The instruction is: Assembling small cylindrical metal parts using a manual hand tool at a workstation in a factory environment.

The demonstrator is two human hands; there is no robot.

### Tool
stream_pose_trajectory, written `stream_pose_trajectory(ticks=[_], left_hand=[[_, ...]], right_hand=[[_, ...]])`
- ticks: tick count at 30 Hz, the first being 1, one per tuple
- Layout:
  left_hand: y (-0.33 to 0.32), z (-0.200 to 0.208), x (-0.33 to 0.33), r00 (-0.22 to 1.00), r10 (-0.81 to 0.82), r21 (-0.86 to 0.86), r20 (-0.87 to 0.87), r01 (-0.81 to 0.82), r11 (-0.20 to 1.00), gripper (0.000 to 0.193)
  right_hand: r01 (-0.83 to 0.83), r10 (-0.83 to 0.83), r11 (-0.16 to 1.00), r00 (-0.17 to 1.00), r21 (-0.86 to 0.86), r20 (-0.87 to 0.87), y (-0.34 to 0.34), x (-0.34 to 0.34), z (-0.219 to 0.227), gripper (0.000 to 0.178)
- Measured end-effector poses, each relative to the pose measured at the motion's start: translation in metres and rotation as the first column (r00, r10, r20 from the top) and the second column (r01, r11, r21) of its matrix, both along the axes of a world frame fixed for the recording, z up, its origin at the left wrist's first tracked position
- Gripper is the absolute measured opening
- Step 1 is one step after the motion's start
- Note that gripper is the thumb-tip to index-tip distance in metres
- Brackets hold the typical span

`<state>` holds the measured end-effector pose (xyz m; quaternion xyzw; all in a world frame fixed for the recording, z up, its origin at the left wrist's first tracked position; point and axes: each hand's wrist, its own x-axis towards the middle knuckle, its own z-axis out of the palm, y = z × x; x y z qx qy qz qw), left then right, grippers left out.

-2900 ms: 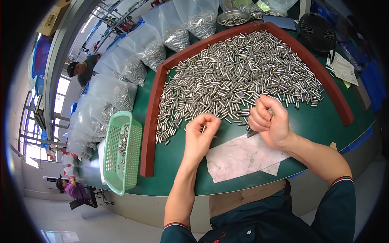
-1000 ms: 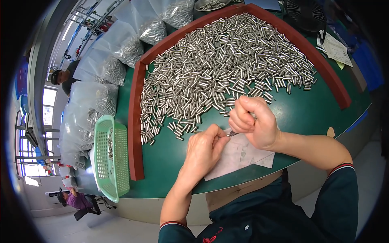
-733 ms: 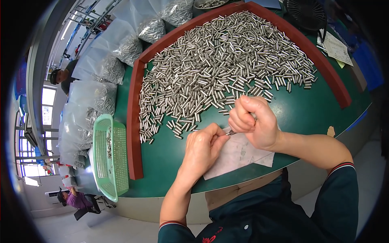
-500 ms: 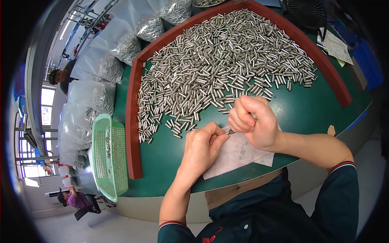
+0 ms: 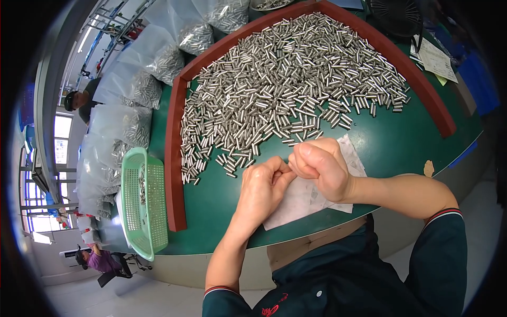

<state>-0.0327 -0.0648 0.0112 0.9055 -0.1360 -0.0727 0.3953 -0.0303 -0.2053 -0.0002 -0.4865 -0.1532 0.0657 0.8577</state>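
Note:
My left hand (image 5: 257, 191) is closed in a pinch, thumb against forefinger, on a small metal pin that the fingers now mostly hide. Touching its fingertips is my right hand (image 5: 323, 170), curled into a fist; what lies inside the fist is hidden. Both hands are held over a pale, stained cloth (image 5: 293, 203) on the green tabletop (image 5: 391, 142). Just beyond them spreads a wide heap of short silvery metal pins (image 5: 296, 68), loose and lying in all directions.
A dark red rail (image 5: 173, 158) borders the heap. Left of it stands a pale green basket (image 5: 160, 203) with some metal pieces inside. Clear bags of pins (image 5: 165, 62) line the far left. Papers (image 5: 435, 61) and a black fan (image 5: 396, 18) are at the right.
My right fist has shifted slightly left and down, meeting my left fingertips. The bit of metal that showed between the hands is now covered.

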Motion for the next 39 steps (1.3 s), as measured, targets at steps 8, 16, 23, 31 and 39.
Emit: stream_pose_trajectory(ticks=[8, 16, 23, 31, 39], left_hand=[[0.036, -0.012, 0.014, 0.748, -0.412, -0.853, -0.520, -0.436, 0.286, 0.009], [0.058, -0.013, 0.026, 0.779, -0.461, -0.787, -0.425, -0.570, -0.236, 0.019], [0.055, -0.010, 0.028, 0.787, -0.540, -0.680, -0.300, -0.573, -0.458, 0.019], [0.056, -0.004, 0.027, 0.764, -0.437, -0.685, -0.475, -0.632, -0.361, 0.020], [0.057, 0.000, 0.020, 0.974, 0.135, -0.271, -0.183, -0.182, 0.945, 0.009]], right_hand=[[-0.084, 0.109, 0.982, 0.984, 0.166, -0.144, -0.007, 0.008, -0.003, 0.041], [-0.114, 0.153, 0.967, 0.976, 0.229, -0.157, -0.007, 0.015, -0.005, 0.040], [-0.112, 0.143, 0.976, 0.976, 0.184, -0.165, -0.008, 0.016, -0.004, 0.041], [-0.121, 0.151, 0.976, 0.975, 0.182, -0.160, -0.008, 0.017, -0.006, 0.041], [-0.118, 0.157, 0.968, 0.973, 0.222, -0.167, -0.009, 0.016, -0.004, 0.040]])
